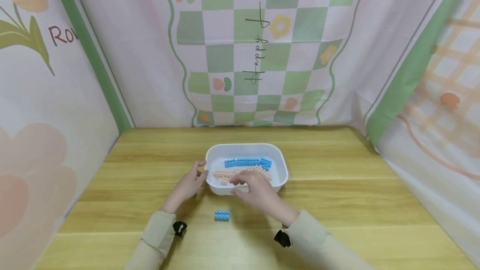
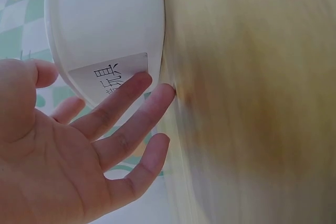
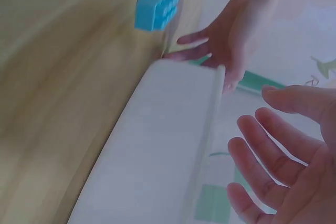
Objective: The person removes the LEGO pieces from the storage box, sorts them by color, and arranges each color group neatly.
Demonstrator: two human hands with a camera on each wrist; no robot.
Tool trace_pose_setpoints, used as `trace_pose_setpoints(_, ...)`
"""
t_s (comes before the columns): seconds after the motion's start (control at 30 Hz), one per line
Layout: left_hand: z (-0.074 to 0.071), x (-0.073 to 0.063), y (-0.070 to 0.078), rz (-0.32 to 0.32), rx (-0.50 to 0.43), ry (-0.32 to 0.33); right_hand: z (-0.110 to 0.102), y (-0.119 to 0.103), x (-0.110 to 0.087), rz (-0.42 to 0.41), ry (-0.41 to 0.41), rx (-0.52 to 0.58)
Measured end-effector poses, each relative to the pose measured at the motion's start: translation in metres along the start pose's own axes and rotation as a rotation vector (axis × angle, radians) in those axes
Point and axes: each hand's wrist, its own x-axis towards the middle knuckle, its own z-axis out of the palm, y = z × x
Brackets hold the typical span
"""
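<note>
A white plastic bin (image 1: 247, 149) stands on the table with blue building bricks (image 1: 243, 162) at its back and pale pink bricks (image 1: 223, 174) nearer the front. My left hand (image 1: 188, 184) is at the bin's left end, its fingers spread beside a label (image 2: 113, 74) on the wall. Above the bin's front rim my right hand (image 1: 258, 191) hovers with loosely bent fingers and nothing in them, hiding some pink bricks. One blue brick (image 1: 221, 215) lies outside, in front of the bin; the right wrist view shows that blue brick (image 3: 156, 10) from the side.
The wooden table (image 1: 337, 203) extends to both sides of the bin. A printed curtain (image 1: 255, 53) hangs along the table's back edge, with more patterned cloth (image 1: 33, 136) on the left and right. Black wrist cameras (image 1: 180, 228) sit at both cuffs.
</note>
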Motion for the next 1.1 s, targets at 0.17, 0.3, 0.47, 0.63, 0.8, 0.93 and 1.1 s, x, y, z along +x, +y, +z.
trace_pose_setpoints(0.17, -0.002, -0.002, -0.001, 0.017, -0.011, -0.009, 0.0, 0.009, 0.01, 0.044, 0.014, -0.005)
trace_pose_setpoints(0.3, -0.002, -0.003, -0.002, 0.029, -0.019, -0.006, 0.001, 0.016, 0.017, 0.07, 0.015, 0.018)
trace_pose_setpoints(0.47, -0.003, -0.004, -0.003, 0.045, -0.032, -0.009, 0.003, 0.024, 0.027, 0.094, 0.018, 0.029)
trace_pose_setpoints(0.63, -0.002, -0.004, -0.004, 0.061, -0.057, -0.013, 0.006, 0.031, 0.038, 0.147, -0.01, 0.053)
trace_pose_setpoints(0.8, -0.002, -0.004, -0.005, 0.068, -0.048, -0.022, 0.012, 0.039, 0.048, 0.173, -0.039, 0.055)
trace_pose_setpoints(0.93, -0.003, -0.004, -0.004, 0.071, -0.015, -0.02, 0.016, 0.044, 0.054, 0.212, -0.06, 0.043)
trace_pose_setpoints(1.1, -0.003, -0.003, -0.004, 0.081, 0.008, -0.022, 0.021, 0.049, 0.061, 0.252, -0.082, 0.045)
